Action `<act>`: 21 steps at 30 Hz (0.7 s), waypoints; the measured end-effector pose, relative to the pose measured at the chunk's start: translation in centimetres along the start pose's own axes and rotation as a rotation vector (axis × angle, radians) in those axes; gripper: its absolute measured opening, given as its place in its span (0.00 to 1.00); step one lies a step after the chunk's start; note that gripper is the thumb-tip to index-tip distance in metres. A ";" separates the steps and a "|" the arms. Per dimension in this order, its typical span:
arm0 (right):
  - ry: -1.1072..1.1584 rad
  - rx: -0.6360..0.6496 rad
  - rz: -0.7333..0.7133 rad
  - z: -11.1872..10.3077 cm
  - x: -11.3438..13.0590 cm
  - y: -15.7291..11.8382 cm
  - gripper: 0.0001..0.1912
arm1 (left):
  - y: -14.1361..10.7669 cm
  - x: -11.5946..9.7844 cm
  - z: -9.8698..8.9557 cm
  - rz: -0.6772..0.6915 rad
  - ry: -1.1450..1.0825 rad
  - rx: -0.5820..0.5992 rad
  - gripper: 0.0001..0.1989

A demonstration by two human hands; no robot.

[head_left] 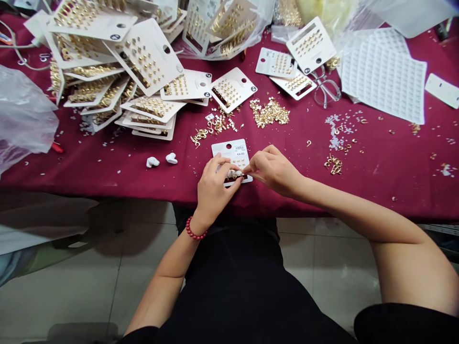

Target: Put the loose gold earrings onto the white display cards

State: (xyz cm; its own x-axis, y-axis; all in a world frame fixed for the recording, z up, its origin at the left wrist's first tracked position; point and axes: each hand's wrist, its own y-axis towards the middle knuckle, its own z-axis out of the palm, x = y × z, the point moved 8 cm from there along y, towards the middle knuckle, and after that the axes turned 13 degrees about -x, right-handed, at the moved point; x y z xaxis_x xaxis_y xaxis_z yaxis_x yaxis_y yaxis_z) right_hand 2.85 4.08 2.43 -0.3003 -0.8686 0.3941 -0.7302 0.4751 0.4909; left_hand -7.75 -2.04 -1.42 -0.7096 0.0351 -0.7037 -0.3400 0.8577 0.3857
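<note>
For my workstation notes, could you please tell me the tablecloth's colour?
The tablecloth is deep maroon red, seen best in the head view.

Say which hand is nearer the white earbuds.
Left. The left hand is at the card, just to the right of the earbuds. The right hand is farther off, at the card's right side.

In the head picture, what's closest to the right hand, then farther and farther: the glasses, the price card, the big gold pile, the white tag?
1. Price card: at the right hand.
2. Big gold pile: just beyond it.
3. Glasses: beyond, rightward.
4. White tag: far right.
</note>
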 end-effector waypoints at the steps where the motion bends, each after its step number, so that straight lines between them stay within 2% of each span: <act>1: -0.013 0.018 -0.016 0.2 0.1 0.1 0.11 | 0.0 0.0 0.0 -0.001 -0.004 0.001 0.08; 6: -0.106 0.086 -0.116 0.7 0.8 0.5 0.12 | 0.0 0.1 0.0 -0.012 -0.012 0.010 0.08; 16: -0.122 0.129 -0.142 0.8 1.0 0.8 0.11 | 0.0 0.1 0.1 -0.001 -0.006 0.007 0.08; 21: -0.230 0.165 -0.257 0.9 1.6 0.7 0.08 | 0.1 0.1 0.1 -0.004 -0.015 0.014 0.08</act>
State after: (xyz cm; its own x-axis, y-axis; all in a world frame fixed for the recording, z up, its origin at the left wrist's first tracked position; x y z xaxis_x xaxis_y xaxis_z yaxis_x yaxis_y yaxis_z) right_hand 1.27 2.87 2.68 -0.2104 -0.9743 0.0802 -0.8830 0.2246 0.4122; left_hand -7.78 -1.91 -1.59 -0.6989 0.0392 -0.7141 -0.3340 0.8650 0.3743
